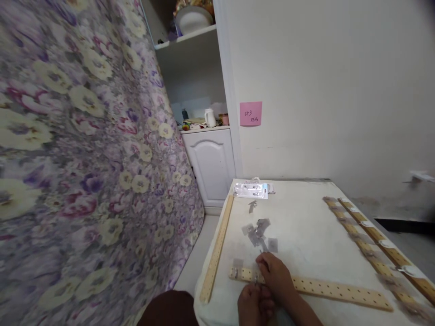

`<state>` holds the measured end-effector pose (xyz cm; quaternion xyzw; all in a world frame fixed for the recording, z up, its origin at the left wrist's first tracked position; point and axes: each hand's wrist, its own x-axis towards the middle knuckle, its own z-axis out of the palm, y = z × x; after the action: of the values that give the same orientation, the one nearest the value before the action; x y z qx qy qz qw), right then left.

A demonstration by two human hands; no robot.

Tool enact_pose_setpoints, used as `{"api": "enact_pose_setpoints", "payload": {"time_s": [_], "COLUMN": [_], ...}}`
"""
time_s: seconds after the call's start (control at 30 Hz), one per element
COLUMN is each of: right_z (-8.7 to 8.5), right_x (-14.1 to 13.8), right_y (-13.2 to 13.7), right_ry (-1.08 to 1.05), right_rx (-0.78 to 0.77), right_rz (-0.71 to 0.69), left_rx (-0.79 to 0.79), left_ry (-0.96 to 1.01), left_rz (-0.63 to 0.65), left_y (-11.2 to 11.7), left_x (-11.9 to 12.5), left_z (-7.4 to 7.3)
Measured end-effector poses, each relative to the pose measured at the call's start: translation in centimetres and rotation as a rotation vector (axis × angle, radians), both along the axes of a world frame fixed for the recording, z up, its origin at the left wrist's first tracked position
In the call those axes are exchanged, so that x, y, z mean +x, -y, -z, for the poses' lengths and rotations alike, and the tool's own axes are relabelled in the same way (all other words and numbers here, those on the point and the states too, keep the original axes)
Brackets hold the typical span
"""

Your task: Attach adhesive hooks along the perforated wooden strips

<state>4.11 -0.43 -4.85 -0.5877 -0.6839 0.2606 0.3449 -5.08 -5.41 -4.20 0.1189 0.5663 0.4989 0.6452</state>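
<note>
A light wooden strip with holes (340, 290) lies across the near part of the table, under my hands. My left hand (252, 305) is closed at its front edge, fingers curled by a small shiny metal piece (256, 280); what they grip is hidden. My right hand (277, 277) is over the strip, thumb and finger pinched at a thin greyish tip I cannot make out. At the strip's left end sits a small clear plastic square with a metal piece (237, 270). Beyond my hands is a pile of small clear plastic pieces with metal parts (257, 233).
Another holed wooden strip (217, 249) lies along the table's left side. On the right are darker wooden strips (377, 237) bearing plastic and white pieces. A clear package (250, 190) lies at the back, near the wall (306, 90). A flowered curtain (102, 158) hangs left.
</note>
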Motion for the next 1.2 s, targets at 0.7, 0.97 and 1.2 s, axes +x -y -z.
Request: {"api": "enact_pose_setpoints", "payload": {"time_s": [0.7, 0.97, 1.2], "right_z": [0.12, -0.22, -0.43], "right_x": [0.35, 0.58, 0.58], "right_y": [0.43, 0.6, 0.8], "right_ry": [-0.018, -0.014, -0.001], "right_rx": [0.069, 0.038, 0.041], "right_rz": [-0.033, -0.058, -0.052], "left_rx": [0.022, 0.047, 0.056], "left_ry": [-0.042, -0.044, -0.043], "left_rz": [0.017, -0.011, -0.014], "left_y": [-0.07, 0.06, 0.18], "left_x": [0.31, 0.41, 0.4], "left_z": [0.03, 0.14, 0.26]}}
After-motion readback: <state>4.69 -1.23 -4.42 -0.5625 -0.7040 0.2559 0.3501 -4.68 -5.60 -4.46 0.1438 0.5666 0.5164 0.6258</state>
